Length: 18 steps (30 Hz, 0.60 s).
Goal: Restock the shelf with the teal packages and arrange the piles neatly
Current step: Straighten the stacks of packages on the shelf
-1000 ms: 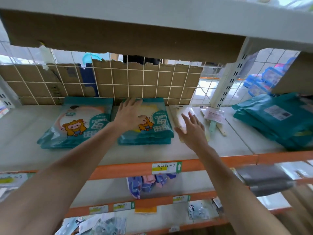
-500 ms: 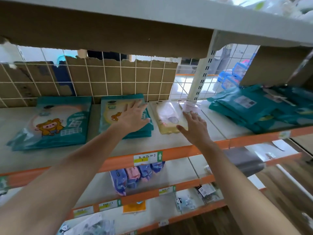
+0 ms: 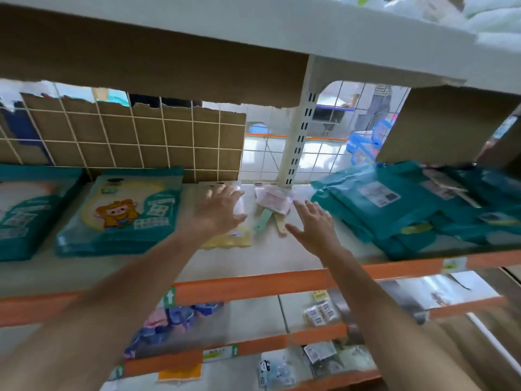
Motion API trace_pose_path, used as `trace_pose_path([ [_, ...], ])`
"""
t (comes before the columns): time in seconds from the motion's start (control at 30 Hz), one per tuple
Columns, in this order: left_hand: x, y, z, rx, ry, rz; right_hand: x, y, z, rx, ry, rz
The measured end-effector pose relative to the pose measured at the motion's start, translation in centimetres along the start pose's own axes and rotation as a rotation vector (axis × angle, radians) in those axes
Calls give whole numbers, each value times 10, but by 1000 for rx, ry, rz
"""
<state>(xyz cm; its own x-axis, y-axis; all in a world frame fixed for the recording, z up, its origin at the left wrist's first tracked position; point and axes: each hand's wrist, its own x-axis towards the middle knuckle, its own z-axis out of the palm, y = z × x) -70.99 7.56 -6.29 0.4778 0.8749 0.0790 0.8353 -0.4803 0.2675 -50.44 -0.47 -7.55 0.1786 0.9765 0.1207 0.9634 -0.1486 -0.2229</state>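
Observation:
Two piles of teal packages with a cartoon animal lie on the white shelf (image 3: 253,258): one (image 3: 124,213) left of centre, another (image 3: 25,210) at the far left. A loose heap of plain teal packages (image 3: 408,210) with white labels lies on the right. My left hand (image 3: 221,210) hovers with spread fingers over a yellow package (image 3: 234,238); whether it touches is unclear. My right hand (image 3: 310,224) is open, fingers spread, above the bare shelf between a small pink packet (image 3: 272,200) and the heap.
A white upright post (image 3: 298,136) stands behind the pink packet. Cardboard lines the wire grid at the back and hangs under the shelf above. Orange-edged lower shelves hold small goods. A person's legs show beyond the grid at the far right.
Both hands have moved right along the shelf. My left hand left the centre teal pile and is now over the yellow package. The view swung right, showing more of the right heap.

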Motion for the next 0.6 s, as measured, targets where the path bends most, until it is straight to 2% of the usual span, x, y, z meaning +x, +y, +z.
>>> trace_pose_path([
  [0.1, 14, 22, 19, 24, 25, -47, 9, 27, 7, 14, -44, -33],
  [0.3, 19, 67, 38, 6, -27, -206, 17, 59, 21, 81, -167, -77],
  [0.4, 21, 75, 42, 63, 31, -263, 20, 62, 30, 93, -166, -94],
  [0.6, 28, 75, 61, 78, 207, -226, 23, 66, 37, 111, -135, -119],
])
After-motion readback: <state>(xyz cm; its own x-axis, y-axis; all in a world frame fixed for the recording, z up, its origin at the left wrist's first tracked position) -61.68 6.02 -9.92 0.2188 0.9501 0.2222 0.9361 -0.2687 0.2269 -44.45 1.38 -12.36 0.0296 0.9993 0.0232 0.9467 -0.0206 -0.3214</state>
